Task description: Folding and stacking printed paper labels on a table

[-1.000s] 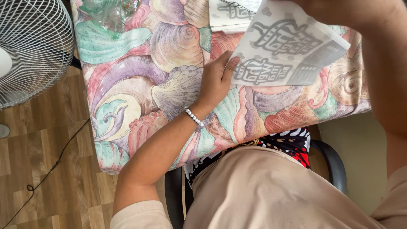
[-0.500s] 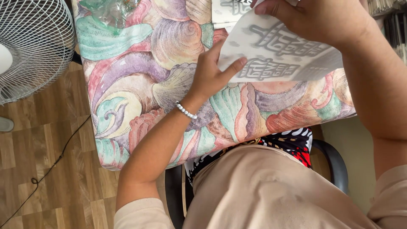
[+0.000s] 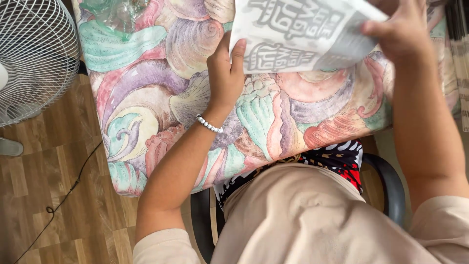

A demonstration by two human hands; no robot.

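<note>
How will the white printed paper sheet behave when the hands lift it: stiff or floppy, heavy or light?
The paper sheet is probably floppy: it bends between the left hand and the right hand. It looks thin and likely light, since fingers alone pinch its edges. It may crease or tear easily.

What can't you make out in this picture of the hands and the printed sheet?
- Printed sheet: its top is cut off by the upper edge of the head view.
- Right hand: its fingertips run past the top edge, so its grip is unclear.
- Left hand: its palm side is hidden under the hand itself.
- Fan: cut off by the left edge.
</note>
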